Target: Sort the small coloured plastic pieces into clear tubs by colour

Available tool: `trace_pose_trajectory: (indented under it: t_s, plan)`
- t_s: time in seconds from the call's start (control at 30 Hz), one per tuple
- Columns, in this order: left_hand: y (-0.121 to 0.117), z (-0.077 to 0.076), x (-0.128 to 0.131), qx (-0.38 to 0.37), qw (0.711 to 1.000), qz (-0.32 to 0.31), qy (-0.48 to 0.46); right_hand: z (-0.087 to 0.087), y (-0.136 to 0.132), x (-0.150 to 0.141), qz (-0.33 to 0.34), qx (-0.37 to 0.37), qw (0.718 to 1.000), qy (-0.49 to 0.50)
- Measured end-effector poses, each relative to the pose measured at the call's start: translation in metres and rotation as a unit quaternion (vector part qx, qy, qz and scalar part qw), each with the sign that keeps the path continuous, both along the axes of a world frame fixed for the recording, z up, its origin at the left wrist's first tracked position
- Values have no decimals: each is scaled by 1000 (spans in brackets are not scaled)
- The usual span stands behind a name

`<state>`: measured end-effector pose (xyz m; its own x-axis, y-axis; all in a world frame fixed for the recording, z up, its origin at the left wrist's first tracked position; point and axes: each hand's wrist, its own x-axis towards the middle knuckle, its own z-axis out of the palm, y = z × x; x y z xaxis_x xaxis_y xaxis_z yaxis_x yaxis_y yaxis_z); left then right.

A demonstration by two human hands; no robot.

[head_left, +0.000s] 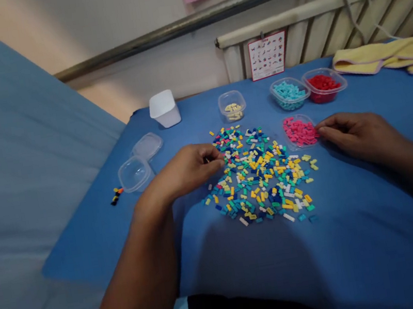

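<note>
A loose pile of small toy building bricks (259,167) in yellow, teal, green, navy, white and pink spreads over the blue cloth. At the pile's left edge is my left hand (196,167), its thumb and fingers pinched together; whatever is between the tips is too small to name. My right hand (363,137) is closed, thumb against fingers, at the right rim of a shallow clear container (299,147) of pink bricks (300,131). Its fingertips meet the rim or the bricks beside it, and I cannot make out what they pinch.
Behind the pile stand clear tubs of cream bricks (234,112), light-blue bricks (288,93) and red bricks (323,84). Leftward are a white tub (165,110), a clear tub (134,174), a lid (148,146) and a small black-orange piece (116,196). A yellow cloth (382,54) lies far right.
</note>
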<state>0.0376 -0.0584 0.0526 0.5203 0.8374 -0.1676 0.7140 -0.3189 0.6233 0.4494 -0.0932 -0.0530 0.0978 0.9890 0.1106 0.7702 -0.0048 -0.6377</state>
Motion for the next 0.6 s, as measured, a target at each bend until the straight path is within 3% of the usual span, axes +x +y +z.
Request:
trace_pose_trajectory:
  t_s: [0.17, 0.37, 0.6]
  plan:
    - [-12, -8, -21, -21, 994, 0, 110, 6, -1, -4, -17, -16, 1000, -13]
    - [-23, -6, -7, 21, 960, -19, 278, -1, 0, 1, -34, -10, 999, -39]
    - [-33, -4, 3, 46, 952, -65, 294, 1, -2, -1, -39, -14, 998, -40]
